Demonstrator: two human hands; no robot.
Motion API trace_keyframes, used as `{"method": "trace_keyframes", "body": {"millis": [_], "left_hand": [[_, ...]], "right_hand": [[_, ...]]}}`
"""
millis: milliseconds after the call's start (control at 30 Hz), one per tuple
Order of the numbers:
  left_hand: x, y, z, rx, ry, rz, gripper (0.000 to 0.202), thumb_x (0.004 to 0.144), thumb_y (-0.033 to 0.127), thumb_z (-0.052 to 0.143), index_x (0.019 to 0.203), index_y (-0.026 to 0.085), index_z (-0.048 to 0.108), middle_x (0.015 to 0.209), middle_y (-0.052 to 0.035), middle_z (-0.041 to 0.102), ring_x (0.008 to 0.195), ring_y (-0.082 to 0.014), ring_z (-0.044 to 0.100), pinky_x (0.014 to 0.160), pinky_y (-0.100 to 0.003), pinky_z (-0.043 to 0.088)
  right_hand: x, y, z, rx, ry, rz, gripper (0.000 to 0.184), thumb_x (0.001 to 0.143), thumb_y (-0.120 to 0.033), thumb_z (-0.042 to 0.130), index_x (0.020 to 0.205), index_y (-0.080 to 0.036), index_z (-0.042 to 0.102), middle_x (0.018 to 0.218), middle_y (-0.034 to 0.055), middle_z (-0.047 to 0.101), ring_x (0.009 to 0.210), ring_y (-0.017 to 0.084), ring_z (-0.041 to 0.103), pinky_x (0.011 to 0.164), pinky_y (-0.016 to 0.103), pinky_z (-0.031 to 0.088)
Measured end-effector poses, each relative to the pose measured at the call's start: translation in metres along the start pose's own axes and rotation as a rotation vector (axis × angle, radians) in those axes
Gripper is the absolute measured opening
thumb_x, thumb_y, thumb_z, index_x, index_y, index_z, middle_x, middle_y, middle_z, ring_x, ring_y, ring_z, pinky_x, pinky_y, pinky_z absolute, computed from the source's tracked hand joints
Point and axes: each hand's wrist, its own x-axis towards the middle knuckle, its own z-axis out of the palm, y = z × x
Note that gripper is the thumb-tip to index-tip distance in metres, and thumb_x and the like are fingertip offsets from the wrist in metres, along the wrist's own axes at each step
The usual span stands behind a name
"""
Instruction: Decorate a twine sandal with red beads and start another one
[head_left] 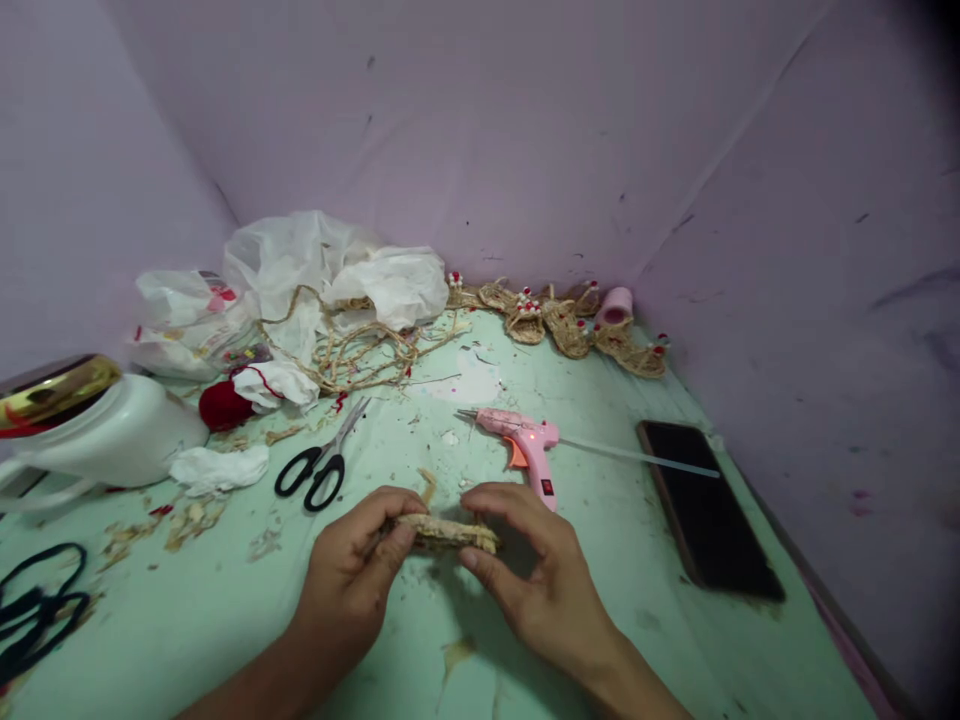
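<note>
A small, narrow piece of dried, straw-like plant fibre (448, 531) is held level above the table, directly in front of me. My left hand (360, 565) pinches its left end between thumb and fingers. Around the right end curve the fingers and thumb of my right hand (536, 560), the thumb against its lower side. Just beyond my right hand a pink glue gun (517, 425) lies on its side, a glue stick (637, 453) sticking out of its back. Black-handled scissors (322, 465) rest past my left hand, blades partly apart.
A dark phone (709, 510) lies at the right. Several small woven straw slippers (566, 328) line the back wall beside a pink roll (615, 305). Braided straw cord (360, 355), plastic bags (300, 260), red yarn (226, 405) and a white jug (142, 430) occupy the left.
</note>
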Motion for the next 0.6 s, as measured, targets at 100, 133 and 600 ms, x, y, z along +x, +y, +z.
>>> {"method": "trace_keyframes", "body": {"millis": [100,133,600], "left_hand": [[0.002,-0.003,0.003,-0.041,-0.041,-0.037,0.015,0.081,0.026,0.046,0.079,0.018,0.058,0.07,-0.0014,0.063,0.063,-0.0143,0.059,0.054,-0.022,0.048],[0.002,-0.004,0.004,-0.03,-0.053,-0.021,0.015,0.082,0.025,0.045,0.08,0.018,0.058,0.07,-0.0016,0.062,0.063,-0.0142,0.06,0.054,-0.022,0.049],[-0.01,0.019,0.011,0.785,0.166,0.705,0.015,0.07,0.007,0.051,0.074,0.016,0.061,0.066,0.0,0.066,0.063,-0.0145,0.057,0.094,-0.051,0.028]], "right_hand": [[0.001,-0.002,0.002,-0.003,-0.019,-0.028,0.015,0.069,-0.012,0.063,0.083,-0.02,0.061,0.089,0.0046,0.063,0.088,0.02,0.056,0.077,0.033,0.044],[0.001,-0.003,0.003,-0.017,-0.014,-0.011,0.013,0.068,-0.013,0.063,0.079,-0.019,0.061,0.084,0.0042,0.063,0.084,0.02,0.056,0.073,0.033,0.044],[-0.004,-0.014,0.018,-0.242,0.17,-0.129,0.007,0.067,-0.01,0.058,0.067,-0.016,0.062,0.058,0.0028,0.06,0.057,0.017,0.053,0.053,0.029,0.039]]}}
